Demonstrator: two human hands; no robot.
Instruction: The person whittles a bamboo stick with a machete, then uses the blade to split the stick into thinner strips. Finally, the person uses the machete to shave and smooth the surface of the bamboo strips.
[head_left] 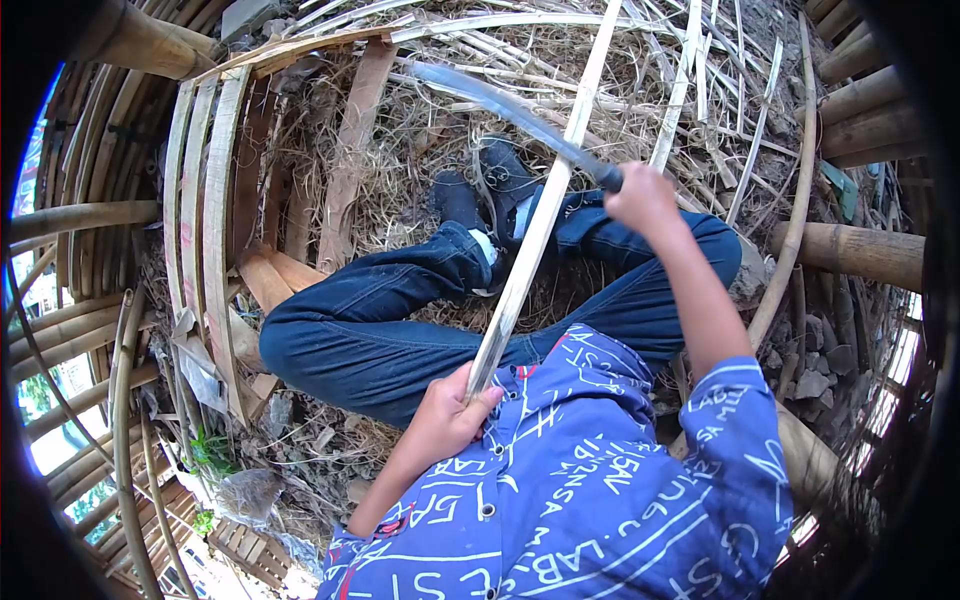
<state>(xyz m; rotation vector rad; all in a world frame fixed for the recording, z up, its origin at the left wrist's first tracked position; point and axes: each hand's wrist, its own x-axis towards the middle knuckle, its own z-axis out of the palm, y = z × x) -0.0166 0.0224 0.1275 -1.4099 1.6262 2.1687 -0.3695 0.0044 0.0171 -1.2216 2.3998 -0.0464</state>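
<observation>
A long pale bamboo strip point(545, 215) slants up from my lap to the top of the view. My left hand point(452, 412) is closed round its lower end, close to my shirt. My right hand point(641, 200) grips the dark handle of a machete point(500, 108). Its long blade, slightly blurred, points to the upper left and overlaps the strip just past the handle. Beneath the strip are my crossed legs in blue jeans point(390, 310) and my dark shoes point(458, 200).
Thin bamboo strips and shavings point(540, 60) litter the ground ahead. A wooden slatted frame point(215, 200) stands at the left. Thick bamboo poles point(860, 252) border the right, with broken stones point(815, 365) below them. A clear plastic bag point(250, 495) lies at the lower left.
</observation>
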